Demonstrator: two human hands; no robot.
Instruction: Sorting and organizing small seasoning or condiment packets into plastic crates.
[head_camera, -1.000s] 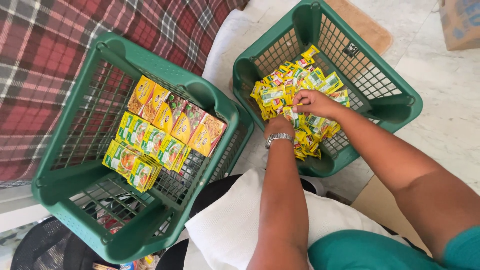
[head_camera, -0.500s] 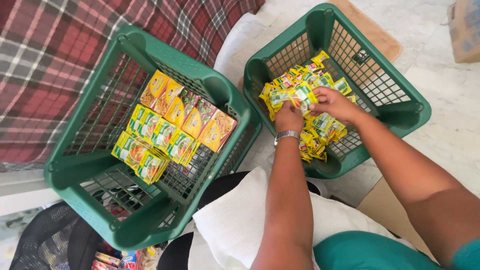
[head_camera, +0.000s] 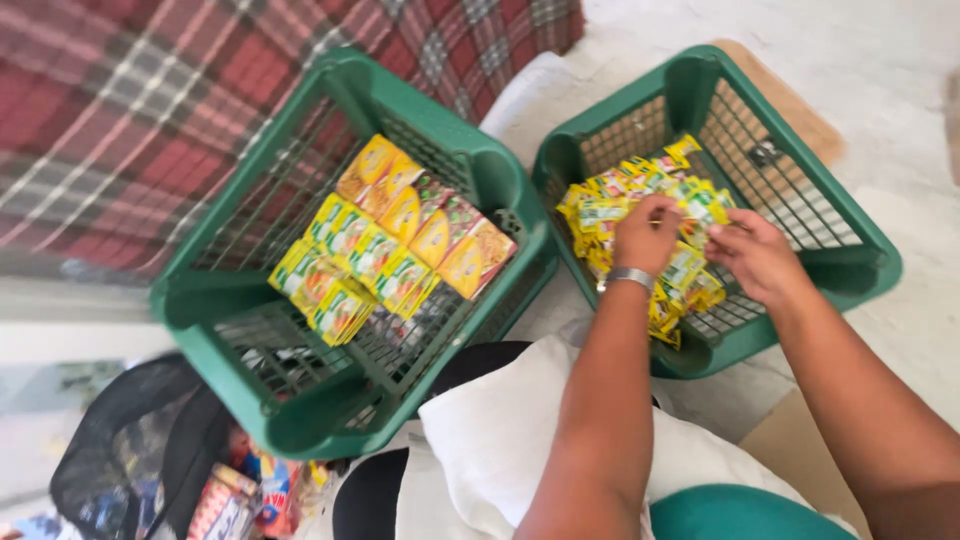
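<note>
Sachets (head_camera: 640, 195) under both hands' closed grip

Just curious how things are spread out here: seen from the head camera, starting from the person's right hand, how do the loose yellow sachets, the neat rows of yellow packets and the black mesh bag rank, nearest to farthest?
1. Loose yellow sachets, in the right green basket, under the right hand.
2. Neat rows of yellow packets, in the left green basket.
3. Black mesh bag, at the bottom left corner.

Basket walls (head_camera: 850, 235) hem sachets (head_camera: 640, 190); top open.
</note>
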